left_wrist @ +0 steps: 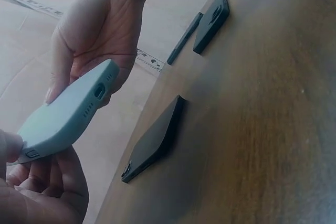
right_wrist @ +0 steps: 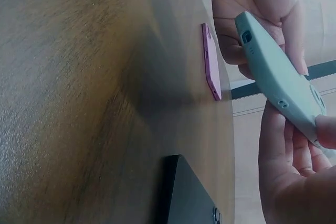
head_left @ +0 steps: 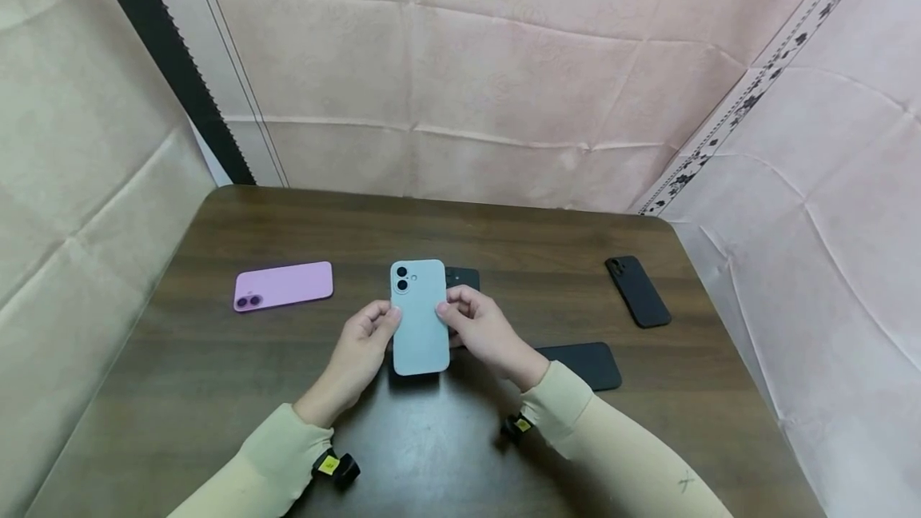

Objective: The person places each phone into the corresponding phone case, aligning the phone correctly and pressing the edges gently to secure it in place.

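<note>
We see 2 hands on 1 light blue phone (head_left: 420,334), held up off the brown table (head_left: 187,414), camera side toward the head view, 2 lenses at its 11 o'clock corner. Left hand (head_left: 363,344): narrow grip on the 9 o'clock edge, thumb on the camera side, fingers curled behind. Right hand (head_left: 491,334): same pinch, 3 o'clock edge. In the left wrist view we get the port end of the blue phone.

Partly hidden behind it, 1 dark phone (head_left: 463,276) pokes out at 1 to 2 o'clock. Others, relative to the blue phone: purple phone (head_left: 284,286) at 9 o'clock, lenses toward us; black phone (head_left: 639,292) well apart at 3 o'clock, tilted; charcoal phone (head_left: 584,364) between 3 and 4 o'clock, partly covered by the right arm. Pale cloth (head_left: 504,78) hangs at 12 o'clock.
</note>
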A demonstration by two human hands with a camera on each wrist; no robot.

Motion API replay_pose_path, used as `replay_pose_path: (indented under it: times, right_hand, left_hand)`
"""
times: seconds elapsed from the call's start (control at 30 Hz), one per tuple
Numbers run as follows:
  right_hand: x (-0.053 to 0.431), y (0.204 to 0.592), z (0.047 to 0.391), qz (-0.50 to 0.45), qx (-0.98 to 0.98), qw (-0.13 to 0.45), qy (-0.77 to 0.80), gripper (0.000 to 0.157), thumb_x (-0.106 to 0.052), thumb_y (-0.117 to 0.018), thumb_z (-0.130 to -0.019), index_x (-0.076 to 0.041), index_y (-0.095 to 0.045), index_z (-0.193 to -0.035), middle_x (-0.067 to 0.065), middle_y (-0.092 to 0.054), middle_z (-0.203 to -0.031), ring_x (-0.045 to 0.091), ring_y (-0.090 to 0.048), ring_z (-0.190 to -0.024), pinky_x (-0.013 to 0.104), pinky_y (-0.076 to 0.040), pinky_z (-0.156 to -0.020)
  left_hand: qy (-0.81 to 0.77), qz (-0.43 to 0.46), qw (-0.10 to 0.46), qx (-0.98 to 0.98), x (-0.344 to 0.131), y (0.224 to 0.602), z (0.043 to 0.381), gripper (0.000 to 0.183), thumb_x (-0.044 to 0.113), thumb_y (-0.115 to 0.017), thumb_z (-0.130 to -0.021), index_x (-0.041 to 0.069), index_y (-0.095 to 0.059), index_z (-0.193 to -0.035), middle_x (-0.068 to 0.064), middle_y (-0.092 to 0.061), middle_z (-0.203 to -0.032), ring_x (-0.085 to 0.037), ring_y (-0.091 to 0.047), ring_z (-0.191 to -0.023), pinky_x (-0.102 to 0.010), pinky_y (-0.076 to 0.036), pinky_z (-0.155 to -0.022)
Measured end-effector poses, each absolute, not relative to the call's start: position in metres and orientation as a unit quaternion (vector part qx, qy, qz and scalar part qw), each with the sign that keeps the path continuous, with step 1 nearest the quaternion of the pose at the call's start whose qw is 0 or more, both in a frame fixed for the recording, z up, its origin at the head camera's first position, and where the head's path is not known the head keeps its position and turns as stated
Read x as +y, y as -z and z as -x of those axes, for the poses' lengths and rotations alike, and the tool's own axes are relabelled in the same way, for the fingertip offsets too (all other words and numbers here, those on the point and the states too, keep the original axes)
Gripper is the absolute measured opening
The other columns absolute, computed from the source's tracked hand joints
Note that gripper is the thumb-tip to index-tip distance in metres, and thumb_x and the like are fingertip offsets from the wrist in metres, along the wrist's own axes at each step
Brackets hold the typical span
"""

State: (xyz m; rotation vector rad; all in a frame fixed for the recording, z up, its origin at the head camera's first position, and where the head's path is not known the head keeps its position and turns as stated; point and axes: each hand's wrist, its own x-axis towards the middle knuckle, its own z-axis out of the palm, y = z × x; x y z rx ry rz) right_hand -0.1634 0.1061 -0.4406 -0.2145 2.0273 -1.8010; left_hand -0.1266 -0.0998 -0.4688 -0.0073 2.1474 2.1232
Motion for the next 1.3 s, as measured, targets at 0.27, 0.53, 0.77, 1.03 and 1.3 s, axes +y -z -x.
replay_pose_path:
  times: [0.27, 0.53, 0.77, 1.03, 1.3]
  right_hand:
    - [0.1069, 0.4434, 0.1639, 0.072, 0.727, 0.189, 0.656, 0.022, -0.023, -0.059, -0.098, -0.006, -0.060, -0.112, 0.011, -0.069, -0.100, 0.024, -0.067, -0.087, 0.046, -0.056, -0.075]
    - [0.1082, 0.4427, 0.1642, 0.052, 0.731, 0.166, 0.660, 0.021, -0.024, -0.059, -0.098, -0.006, -0.060, -0.110, 0.011, -0.070, -0.098, 0.028, -0.065, -0.086, 0.045, -0.056, -0.075]
    - [0.1088, 0.4444, 0.1645, 0.039, 0.725, 0.182, 0.663, 0.022, -0.024, -0.058, -0.099, -0.006, -0.060, -0.112, 0.010, -0.070, -0.101, 0.029, -0.065, -0.088, 0.044, -0.055, -0.075]
    - [0.1111, 0.4454, 0.1644, 0.058, 0.720, 0.204, 0.661, 0.026, -0.026, -0.059, -0.098, -0.005, -0.059, -0.114, 0.011, -0.070, -0.103, 0.025, -0.067, -0.086, 0.041, -0.056, -0.074]
    - [0.1105, 0.4496, 0.1640, 0.070, 0.721, 0.220, 0.654, 0.025, -0.026, -0.058, -0.099, -0.006, -0.059, -0.113, 0.010, -0.070, -0.102, 0.023, -0.067, -0.086, 0.048, -0.054, -0.078]
  left_hand:
    - [-0.705, 0.005, 0.104, 0.702, -0.0987, 0.4705, 0.1272, 0.028, 0.027, -0.053, -0.101, 0.007, -0.058, -0.121, -0.010, -0.068, -0.110, -0.021, -0.064, -0.097, -0.032, -0.053, -0.079]
    - [-0.696, -0.018, 0.119, 0.708, -0.0963, 0.4722, 0.1243, 0.026, 0.019, -0.060, -0.098, 0.002, -0.059, -0.116, -0.011, -0.069, -0.101, -0.020, -0.066, -0.091, -0.028, -0.053, -0.074]
    - [-0.697, -0.024, 0.110, 0.708, -0.0965, 0.4717, 0.1222, 0.023, 0.017, -0.060, -0.097, -0.001, -0.059, -0.112, -0.012, -0.069, -0.099, -0.020, -0.067, -0.090, -0.028, -0.054, -0.074]
    - [-0.709, -0.011, 0.121, 0.695, -0.0968, 0.4750, 0.1227, 0.026, 0.021, -0.056, -0.100, 0.003, -0.057, -0.120, -0.012, -0.068, -0.110, -0.021, -0.065, -0.095, -0.031, -0.054, -0.078]
    - [-0.710, 0.000, 0.114, 0.695, -0.0987, 0.4742, 0.1236, 0.024, 0.022, -0.054, -0.101, 0.005, -0.057, -0.118, -0.011, -0.068, -0.112, -0.022, -0.065, -0.099, -0.034, -0.054, -0.081]
